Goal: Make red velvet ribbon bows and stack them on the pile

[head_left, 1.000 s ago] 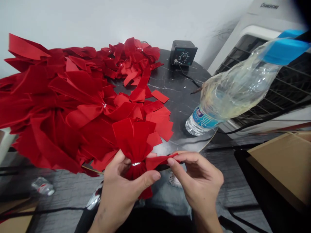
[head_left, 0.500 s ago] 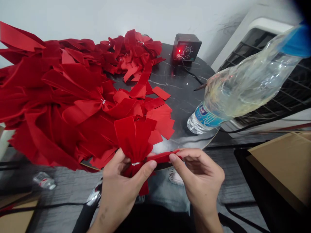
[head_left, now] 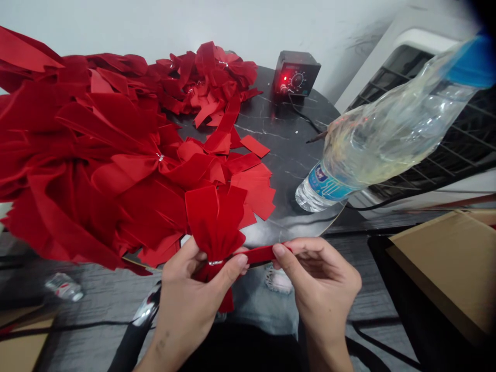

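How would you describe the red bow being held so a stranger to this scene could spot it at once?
Start at the dark round table heaped with red bows. At its near edge, the left hand pinches one bow at its silver-tied middle, and the right hand holds a narrow red strip beside it. It alone is held up, off the pile.

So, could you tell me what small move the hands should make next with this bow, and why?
Probably fold the red strip over the pinched middle of the red bow. The left hand grips the bow there, where a silver tie shows bare, and the right hand holds the strip out sideways, level with it.
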Tool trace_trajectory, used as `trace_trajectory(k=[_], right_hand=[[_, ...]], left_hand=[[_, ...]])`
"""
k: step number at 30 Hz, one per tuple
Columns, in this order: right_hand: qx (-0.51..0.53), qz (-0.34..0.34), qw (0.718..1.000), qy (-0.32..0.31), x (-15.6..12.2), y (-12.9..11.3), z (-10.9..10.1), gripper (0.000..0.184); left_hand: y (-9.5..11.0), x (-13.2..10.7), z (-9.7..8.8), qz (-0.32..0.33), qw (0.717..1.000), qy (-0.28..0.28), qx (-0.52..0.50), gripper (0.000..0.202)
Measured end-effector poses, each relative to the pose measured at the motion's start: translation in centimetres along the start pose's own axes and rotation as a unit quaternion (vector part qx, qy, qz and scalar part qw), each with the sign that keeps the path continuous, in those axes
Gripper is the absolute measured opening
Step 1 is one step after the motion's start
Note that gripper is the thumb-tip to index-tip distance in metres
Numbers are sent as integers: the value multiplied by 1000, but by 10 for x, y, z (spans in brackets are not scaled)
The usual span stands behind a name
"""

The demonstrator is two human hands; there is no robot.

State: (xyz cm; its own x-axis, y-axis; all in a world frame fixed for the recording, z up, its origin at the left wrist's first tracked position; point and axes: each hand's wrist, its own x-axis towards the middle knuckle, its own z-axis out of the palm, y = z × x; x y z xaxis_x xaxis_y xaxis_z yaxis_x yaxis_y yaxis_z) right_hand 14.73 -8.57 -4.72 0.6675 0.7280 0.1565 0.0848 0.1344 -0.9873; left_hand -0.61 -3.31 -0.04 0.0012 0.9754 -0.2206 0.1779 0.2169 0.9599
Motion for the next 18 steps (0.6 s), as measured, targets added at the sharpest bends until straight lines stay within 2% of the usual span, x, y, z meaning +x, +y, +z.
trace_trajectory(k=[3,7,10,13,16,18], right_hand=[[30,12,999,-3,0,-2,0,14],[44,39,998,-28,0,-4,-2,27],[45,56,996,-44,1,-3,-4,26],[64,61,995,-48,1,-1,-6,17],[107,73,990,-48,0,-1,-3,14],[137,86,985,-58,-4,-5,4,13]], left_hand=[[1,-1,1,9,1000,18,-7,17],[1,-2,2,18,999,32,-4,21],[-2,1,-2,15,999,28,0,23],[-10,8,-9,4,997,-38,-60,27],[-17,14,-15,-2,975,-149,-162,58],[-18,14,-15,4,961,-198,-191,74]])
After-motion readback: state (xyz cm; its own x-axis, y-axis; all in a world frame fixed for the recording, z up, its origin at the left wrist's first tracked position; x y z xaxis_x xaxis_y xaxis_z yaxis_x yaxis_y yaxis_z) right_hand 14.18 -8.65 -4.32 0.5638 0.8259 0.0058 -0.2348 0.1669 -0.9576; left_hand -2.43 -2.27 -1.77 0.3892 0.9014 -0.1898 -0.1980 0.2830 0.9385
